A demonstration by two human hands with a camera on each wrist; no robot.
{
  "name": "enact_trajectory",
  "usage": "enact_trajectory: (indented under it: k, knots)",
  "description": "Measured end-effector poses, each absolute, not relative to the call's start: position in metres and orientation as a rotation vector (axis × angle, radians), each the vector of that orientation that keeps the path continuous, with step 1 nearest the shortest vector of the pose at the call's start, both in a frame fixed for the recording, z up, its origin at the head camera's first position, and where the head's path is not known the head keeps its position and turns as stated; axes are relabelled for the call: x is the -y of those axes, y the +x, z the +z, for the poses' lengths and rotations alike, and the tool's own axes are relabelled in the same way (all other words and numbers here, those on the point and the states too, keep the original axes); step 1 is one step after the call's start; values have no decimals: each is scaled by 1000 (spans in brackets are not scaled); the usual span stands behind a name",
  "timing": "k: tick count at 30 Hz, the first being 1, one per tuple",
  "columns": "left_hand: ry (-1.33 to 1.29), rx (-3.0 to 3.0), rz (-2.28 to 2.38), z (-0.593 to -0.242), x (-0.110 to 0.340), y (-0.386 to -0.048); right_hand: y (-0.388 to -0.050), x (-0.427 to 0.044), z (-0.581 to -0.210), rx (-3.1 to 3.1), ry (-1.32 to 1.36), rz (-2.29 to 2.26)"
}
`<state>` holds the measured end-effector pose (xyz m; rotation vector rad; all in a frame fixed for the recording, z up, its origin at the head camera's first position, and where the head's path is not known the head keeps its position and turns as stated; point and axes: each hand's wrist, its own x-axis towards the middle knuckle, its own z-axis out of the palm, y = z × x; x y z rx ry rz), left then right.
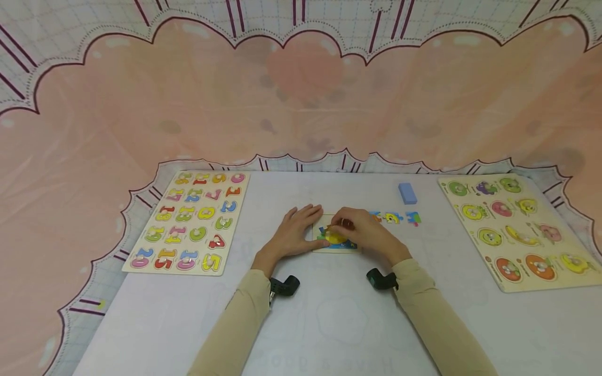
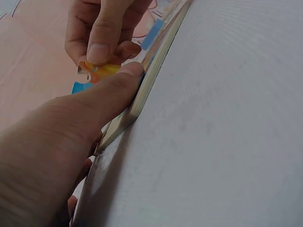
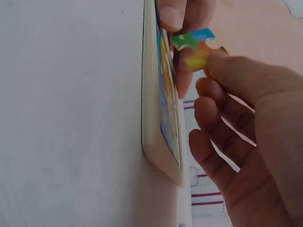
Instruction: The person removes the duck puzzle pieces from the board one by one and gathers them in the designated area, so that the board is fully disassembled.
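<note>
A small wooden puzzle board [image 1: 336,250] with a blue and yellow picture lies between the hands. The right hand [image 1: 369,235] pinches a puzzle piece [image 3: 195,48], coloured green, blue, orange and yellow, between thumb and forefinger, tilted above the board; its other fingers are loosely bent. The left hand [image 1: 293,234] rests at the board's left side, fingers extended and thumb [image 2: 116,90] on the edge. In the left wrist view the piece [image 2: 102,72] shows just behind that thumb. The right hand partly covers the board in the head view.
Loose puzzle pieces [image 1: 392,218] lie right of the small board, with a blue block [image 1: 407,194] behind them. A number board [image 1: 187,224] lies at the left and a fruit board [image 1: 522,232] at the right. A patterned cloth [image 1: 301,104] hangs behind the table.
</note>
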<state>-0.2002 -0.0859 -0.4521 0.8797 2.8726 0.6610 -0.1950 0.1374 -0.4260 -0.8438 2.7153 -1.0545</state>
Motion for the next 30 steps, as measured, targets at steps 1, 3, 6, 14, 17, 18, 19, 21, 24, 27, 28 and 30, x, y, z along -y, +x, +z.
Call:
enact_trajectory:
  k: [1,3,6,14,17,18,19,21,24,27,28,30]
  knots:
    - [878,-2874,655,-452,86,-200,-195,-138,-426,-2709,-839,-1073]
    - [879,-2879,644,-451,86,-201,-196,-140,-426,-2696,-835,-1118]
    - [877,-2882,641,-450,85,-201,-198,-143,-425,-2672,-849,-1182]
    - [878,-2883,637,-450,85,-200,-200,-153,-422,-2722,-756,-1136]
    - [871,-2881,643,-451,85,-200,-201,-159,-421,-2742,-694,-1099]
    - [869,-2879,647,-451,85,-200,-202,-161,-421,-2750,-671,-1090]
    - [866,-2878,645,-451,85,-200,-202,-163,-420,-2755,-659,-1090]
    - [866,-2874,655,-452,85,-200,-202,-166,-419,-2766,-634,-1091]
    - [866,-2874,653,-452,85,-200,-203,-171,-418,-2770,-596,-1094]
    - [871,-2876,646,-452,85,-200,-204,-175,-419,-2760,-568,-1108]
    - [872,-2877,641,-452,85,-200,-204,-177,-419,-2757,-561,-1109]
    - [869,-2878,637,-451,85,-200,-203,-180,-420,-2758,-552,-1119]
